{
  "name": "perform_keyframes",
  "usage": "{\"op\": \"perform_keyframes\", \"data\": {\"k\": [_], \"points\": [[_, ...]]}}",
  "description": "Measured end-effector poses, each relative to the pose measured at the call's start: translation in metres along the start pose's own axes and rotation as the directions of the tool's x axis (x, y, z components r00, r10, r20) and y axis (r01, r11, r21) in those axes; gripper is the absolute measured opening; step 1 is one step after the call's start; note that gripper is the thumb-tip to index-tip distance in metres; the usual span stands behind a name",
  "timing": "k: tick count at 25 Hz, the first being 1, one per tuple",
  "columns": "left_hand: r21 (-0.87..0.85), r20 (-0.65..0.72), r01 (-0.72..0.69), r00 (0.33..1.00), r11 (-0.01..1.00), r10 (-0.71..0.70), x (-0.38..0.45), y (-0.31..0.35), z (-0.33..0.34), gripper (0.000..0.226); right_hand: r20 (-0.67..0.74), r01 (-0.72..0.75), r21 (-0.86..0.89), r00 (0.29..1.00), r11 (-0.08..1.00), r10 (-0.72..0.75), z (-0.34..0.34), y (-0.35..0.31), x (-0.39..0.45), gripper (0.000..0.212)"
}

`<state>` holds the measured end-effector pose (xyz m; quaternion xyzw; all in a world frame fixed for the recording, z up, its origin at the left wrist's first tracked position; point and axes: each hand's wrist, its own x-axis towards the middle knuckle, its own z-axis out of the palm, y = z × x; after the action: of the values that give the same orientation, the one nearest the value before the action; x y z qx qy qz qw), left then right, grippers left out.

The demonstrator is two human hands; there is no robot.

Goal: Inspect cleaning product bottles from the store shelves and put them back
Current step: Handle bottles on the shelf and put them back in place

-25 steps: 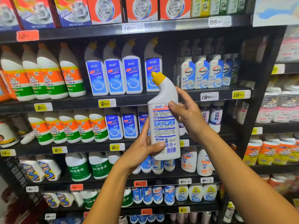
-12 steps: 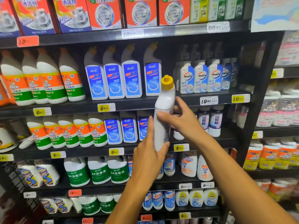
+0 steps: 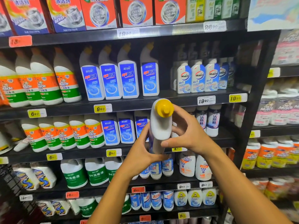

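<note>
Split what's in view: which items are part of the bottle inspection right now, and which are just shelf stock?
In the job:
white bottle with yellow cap, held in front of the shelves
left hand, gripping its lower body
right hand, gripping its upper body

Just shelf stock:
blue-label toilet cleaner bottles
Mr Muscle bottles
Walch bottles
green-label 84 disinfectant jugs

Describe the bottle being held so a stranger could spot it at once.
Start at the black shelving full of cleaners; in front of its middle rows, two hands hold one white bottle. Unlike the shelved bottles, it is off the shelf, with its yellow cap pointing towards the camera.
</note>
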<state>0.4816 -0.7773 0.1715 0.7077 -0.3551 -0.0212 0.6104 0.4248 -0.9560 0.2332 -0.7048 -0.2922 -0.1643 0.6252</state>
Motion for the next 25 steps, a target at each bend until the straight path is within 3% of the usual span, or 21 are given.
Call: {"op": "perform_keyframes", "data": {"k": [4, 10, 14, 17, 20, 21, 24, 25], "points": [[-0.019, -0.059, -0.028, 0.998, 0.999, 0.027, 0.001, -0.001, 0.007, 0.084, 0.047, 0.013, -0.029, 0.999, 0.999, -0.012, -0.003, -0.003, -0.003, 0.091], [-0.051, -0.030, -0.010, 0.999, 0.999, 0.009, 0.000, 0.004, 0.009, 0.084, 0.039, 0.018, -0.037, 0.999, 0.999, -0.016, -0.005, -0.006, -0.003, 0.090], [-0.044, 0.098, 0.045, 0.994, 0.998, -0.040, -0.008, 0.006, 0.003, 0.089, -0.061, -0.011, -0.015, 0.998, 1.000, 0.010, -0.007, -0.007, 0.004, 0.073], [-0.153, 0.197, 0.119, 0.977, 0.981, -0.088, -0.014, 0.010, 0.002, 0.086, -0.145, -0.051, -0.046, 0.989, 0.998, 0.043, -0.006, -0.004, 0.007, 0.057], [-0.265, 0.152, 0.149, 0.982, 0.953, -0.112, -0.017, 0.014, 0.005, 0.072, -0.154, -0.142, 0.012, 0.978, 0.990, 0.142, -0.003, 0.001, 0.011, 0.039], [-0.294, 0.119, 0.156, 0.985, 0.943, -0.126, -0.018, 0.016, 0.007, 0.070, -0.162, -0.165, 0.035, 0.972, 0.986, 0.169, -0.001, 0.001, 0.011, 0.040], [-0.372, 0.023, 0.185, 0.981, 0.910, -0.190, -0.019, 0.020, 0.016, 0.063, -0.259, -0.241, -0.005, 0.938, 0.970, 0.232, 0.005, -0.001, 0.009, 0.078], [-0.369, -0.026, 0.183, 0.978, 0.911, -0.207, -0.018, 0.022, 0.020, 0.062, -0.286, -0.254, -0.046, 0.930, 0.966, 0.231, 0.006, -0.001, 0.009, 0.078]]}}
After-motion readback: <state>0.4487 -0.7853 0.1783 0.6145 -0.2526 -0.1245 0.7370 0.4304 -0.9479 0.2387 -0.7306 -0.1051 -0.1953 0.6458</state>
